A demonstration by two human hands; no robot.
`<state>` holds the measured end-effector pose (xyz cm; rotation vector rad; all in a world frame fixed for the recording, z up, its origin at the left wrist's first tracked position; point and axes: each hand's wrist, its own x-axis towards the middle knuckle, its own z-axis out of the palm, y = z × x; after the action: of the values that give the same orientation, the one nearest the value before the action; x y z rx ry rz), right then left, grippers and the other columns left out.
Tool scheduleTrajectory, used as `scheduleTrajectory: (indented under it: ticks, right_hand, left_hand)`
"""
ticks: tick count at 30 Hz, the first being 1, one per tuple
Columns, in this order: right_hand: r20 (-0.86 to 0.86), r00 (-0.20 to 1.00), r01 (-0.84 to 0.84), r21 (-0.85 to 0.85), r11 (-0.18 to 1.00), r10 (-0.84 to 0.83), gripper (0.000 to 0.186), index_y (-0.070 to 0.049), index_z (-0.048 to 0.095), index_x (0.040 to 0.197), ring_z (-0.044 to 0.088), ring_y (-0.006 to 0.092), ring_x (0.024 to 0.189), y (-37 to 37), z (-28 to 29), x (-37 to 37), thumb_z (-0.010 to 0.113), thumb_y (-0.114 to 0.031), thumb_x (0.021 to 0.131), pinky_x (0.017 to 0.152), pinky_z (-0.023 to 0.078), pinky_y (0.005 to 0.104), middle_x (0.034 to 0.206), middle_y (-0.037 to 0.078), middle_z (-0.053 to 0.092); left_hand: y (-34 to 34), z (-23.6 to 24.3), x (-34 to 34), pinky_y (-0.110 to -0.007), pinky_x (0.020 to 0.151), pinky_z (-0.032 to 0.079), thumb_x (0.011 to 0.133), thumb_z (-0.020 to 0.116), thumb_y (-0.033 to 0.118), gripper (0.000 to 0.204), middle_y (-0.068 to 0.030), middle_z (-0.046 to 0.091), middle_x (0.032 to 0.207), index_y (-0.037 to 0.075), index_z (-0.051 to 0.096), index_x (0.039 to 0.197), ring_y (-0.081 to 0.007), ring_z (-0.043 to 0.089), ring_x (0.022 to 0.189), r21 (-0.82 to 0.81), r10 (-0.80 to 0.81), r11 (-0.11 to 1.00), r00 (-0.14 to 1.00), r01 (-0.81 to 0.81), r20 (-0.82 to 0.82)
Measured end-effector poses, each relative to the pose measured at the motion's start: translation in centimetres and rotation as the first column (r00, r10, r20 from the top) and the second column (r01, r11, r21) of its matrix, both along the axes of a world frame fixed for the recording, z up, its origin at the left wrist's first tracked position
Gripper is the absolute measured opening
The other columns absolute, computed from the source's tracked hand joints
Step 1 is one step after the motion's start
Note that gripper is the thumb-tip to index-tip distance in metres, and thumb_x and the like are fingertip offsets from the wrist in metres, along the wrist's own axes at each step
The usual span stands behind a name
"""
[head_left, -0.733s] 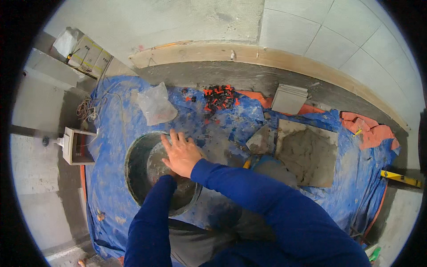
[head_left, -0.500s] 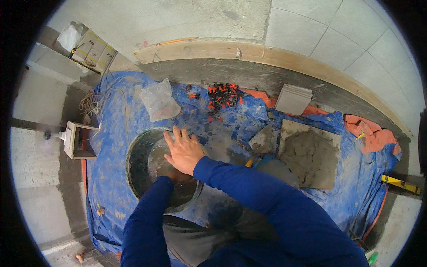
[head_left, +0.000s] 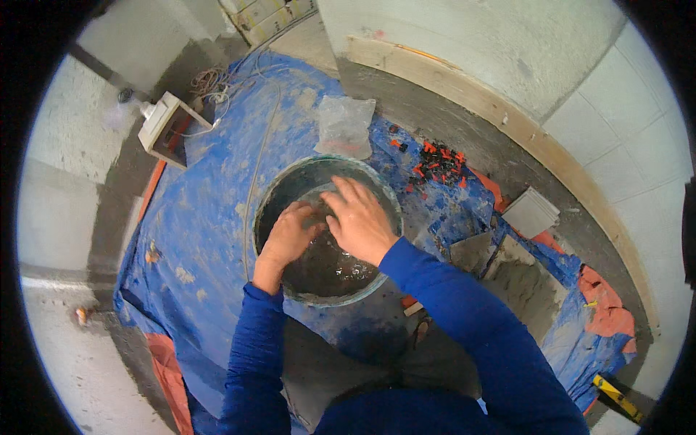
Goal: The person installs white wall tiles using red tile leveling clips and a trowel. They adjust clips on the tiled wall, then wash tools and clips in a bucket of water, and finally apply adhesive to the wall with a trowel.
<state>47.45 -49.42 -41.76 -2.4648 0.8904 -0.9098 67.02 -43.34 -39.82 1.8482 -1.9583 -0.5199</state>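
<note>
A crumpled blue plastic tarp [head_left: 196,210] lies under a round dark-green bucket [head_left: 288,185] of murky water [head_left: 319,268]; over its opening, the bare right hand [head_left: 360,223] and bare left hand [head_left: 288,238] look close but apart, fingers loosely curled, seemingly empty; probably rinsing; withdrawing calls for clearing the bucket.

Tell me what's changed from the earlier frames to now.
The left hand, mostly hidden behind the right hand earlier, has moved out leftward; both now show side by side over the round, dark, green-rimmed bucket. The view has turned. The crumpled, translucent plastic bag and pile of small red-and-black pieces stayed put on the blue tarp.
</note>
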Motion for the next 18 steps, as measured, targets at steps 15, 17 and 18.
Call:
scheduleTrajectory:
  ticks: [15,17,18]
  right_hand:
    - [-0.466,0.823,0.525,0.403,0.75,-0.325,0.034,-0.005,0.073,0.111,0.068,0.0432,0.107,-5.0,-4.5,9.2,0.067,-0.024,0.084,0.094,0.055,0.0492,0.114,0.022,0.071]
    - [-0.412,0.863,0.468,0.435,0.769,-0.293,0.032,-0.007,0.074,0.108,0.07,0.0444,0.099,-5.1,-3.5,9.3,0.066,-0.025,0.083,0.092,0.056,0.0496,0.105,0.021,0.073]
    - [-0.326,0.897,0.434,0.511,0.743,-0.299,0.029,-0.006,0.075,0.105,0.071,0.0432,0.094,-5.3,-3.0,9.4,0.066,-0.024,0.084,0.088,0.057,0.0496,0.1,0.02,0.074]
  left_hand:
    - [4.1,-0.5,-4.6,-0.038,0.086,0.051,0.088,0.072,0.004,0.013,-0.0131,0.064,0.104,0.001,0.071,0.1,-0.0294,0.064,0.098,-0.145,0.246,0.879,0.693,-0.454,-0.678]
    - [4.4,1.0,-4.8,-0.038,0.084,0.05,0.085,0.072,0.001,0.007,-0.0129,0.063,0.1,0.0,0.068,0.091,-0.0305,0.063,0.097,-0.203,0.177,0.877,0.684,-0.436,-0.707]
    - [4.8,1.8,-5.2,-0.039,0.084,0.047,0.085,0.071,0.003,0.008,-0.0127,0.064,0.097,0.002,0.067,0.091,-0.0314,0.062,0.097,-0.302,0.069,0.86,0.681,-0.411,-0.729]
